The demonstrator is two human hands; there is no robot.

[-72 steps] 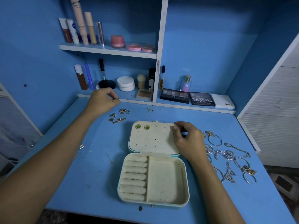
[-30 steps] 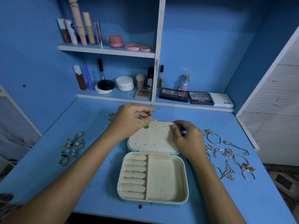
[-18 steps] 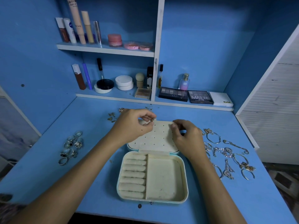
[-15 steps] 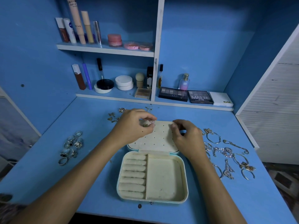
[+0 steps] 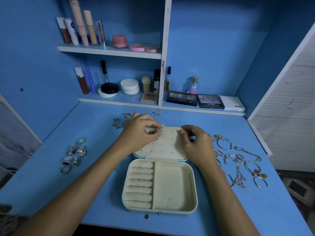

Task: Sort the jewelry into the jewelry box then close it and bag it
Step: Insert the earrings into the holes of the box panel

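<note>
The pale jewelry box [image 5: 192, 188] lies open on the blue desk, its perforated lid panel [image 5: 167, 143] flat behind the tray. My left hand [image 5: 138, 132] pinches a small silver earring [image 5: 159, 130] against the panel's upper left, beside a green stud [image 5: 152, 131]. Fingers of my right hand [image 5: 196, 142] curl over the lid's right edge and hold it. Rings [image 5: 73, 154] lie in a heap at the left. Gold earrings [image 5: 119, 122] sit behind my left hand. Bracelets and chains [image 5: 238, 160] spread out at the right.
Two shelves [image 5: 110, 51] at the back carry tubes, jars and eyeshadow palettes [image 5: 196, 98]. A white slatted cabinet [image 5: 289, 116] bounds the desk on the right. A small dark speck [image 5: 146, 216] lies near the desk's front edge.
My left hand came from the gold earrings at the back left to the lid panel with an earring and lowered it onto the holes. The right hand stayed on the lid.
</note>
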